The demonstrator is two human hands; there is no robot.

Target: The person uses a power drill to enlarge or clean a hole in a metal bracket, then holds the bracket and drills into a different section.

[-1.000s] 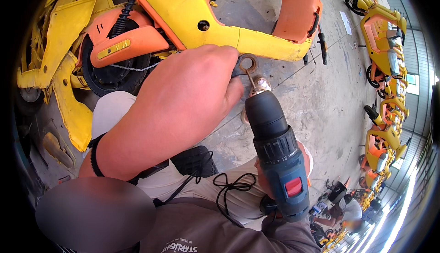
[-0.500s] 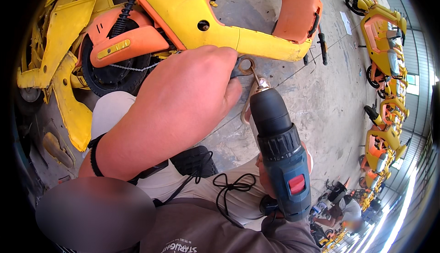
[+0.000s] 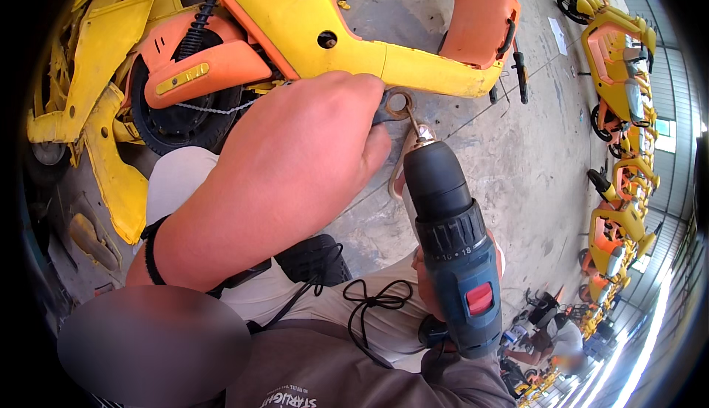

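Observation:
My left hand (image 3: 325, 124) is closed round a dark metal part with a rusty ring end (image 3: 399, 103), just below the yellow body panel of an electric scooter (image 3: 295, 16). Most of that part is hidden by my fingers. In my right hand (image 3: 428, 282) is a blue and black cordless drill (image 3: 465, 290), its chuck pointing up toward the left hand. A thin bit (image 3: 413, 126) runs from the chuck to the ring's edge; whether it goes into the metal I cannot tell. The drill body covers much of my right hand.
A heap of yellow panels (image 3: 111, 149) lies at the left beside the scooter's rear wheel (image 3: 185, 124). A black handlebar grip (image 3: 521, 79) is beyond the scooter's front. Yellow and orange scooters (image 3: 617, 61) line the right side. Another person (image 3: 557, 341) is at lower right.

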